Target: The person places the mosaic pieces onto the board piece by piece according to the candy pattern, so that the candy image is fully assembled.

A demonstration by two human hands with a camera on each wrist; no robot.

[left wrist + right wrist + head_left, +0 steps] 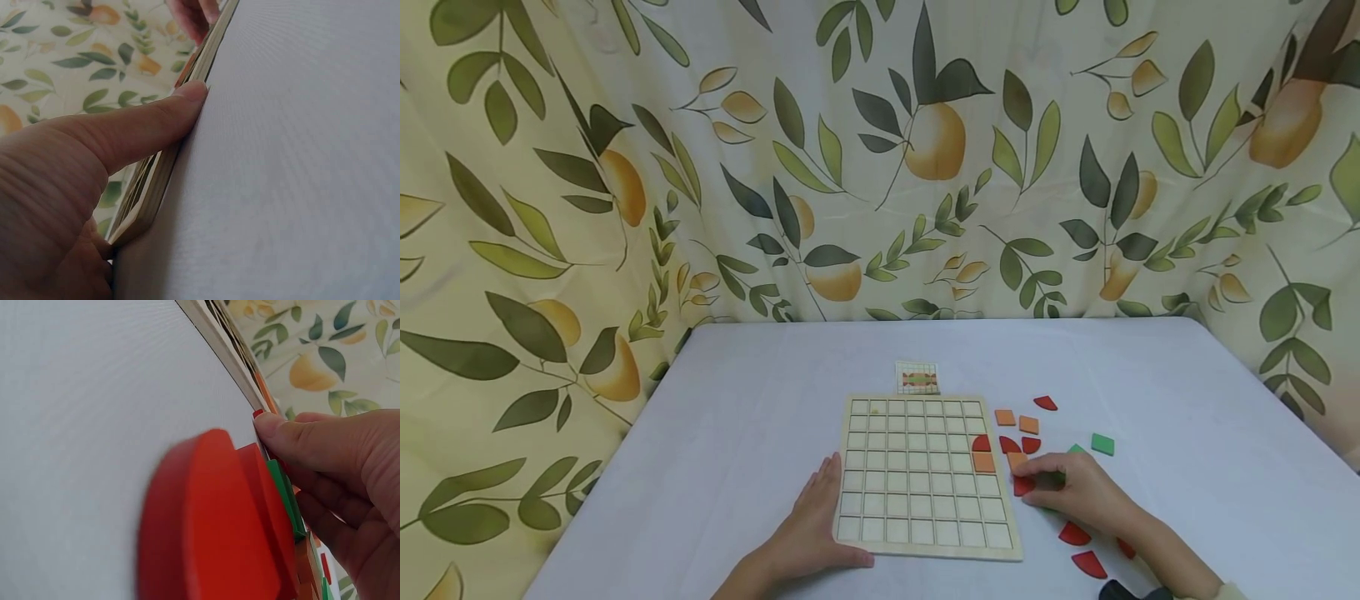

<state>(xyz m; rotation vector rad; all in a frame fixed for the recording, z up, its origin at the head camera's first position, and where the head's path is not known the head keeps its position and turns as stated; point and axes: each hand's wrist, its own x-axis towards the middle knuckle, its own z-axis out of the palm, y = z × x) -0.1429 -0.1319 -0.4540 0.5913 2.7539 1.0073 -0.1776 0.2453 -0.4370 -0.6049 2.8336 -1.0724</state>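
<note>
A pale wooden grid board (917, 505) lies on the table. My left hand (811, 523) rests at its near left corner, fingers straight along the left side and thumb (156, 122) laid along the near edge. To the right of the board, my right hand (1075, 490) pinches a red quarter-round tile (1022, 486) between thumb and fingers, close to the board's edge. In the grid's right column sit a red rounded tile (981, 443) and, just below it, an orange square tile (983, 462). Another orange square (1017, 461) lies by the right fingertips.
A small pattern card (917, 379) lies beyond the board. Orange squares (1028, 425), red quarter-rounds (1088, 564) and green tiles (1102, 443) are scattered to the right, some partly hidden by my right hand and arm. A dark object (1131, 592) shows at the bottom edge. A patterned curtain (880, 208) hangs behind.
</note>
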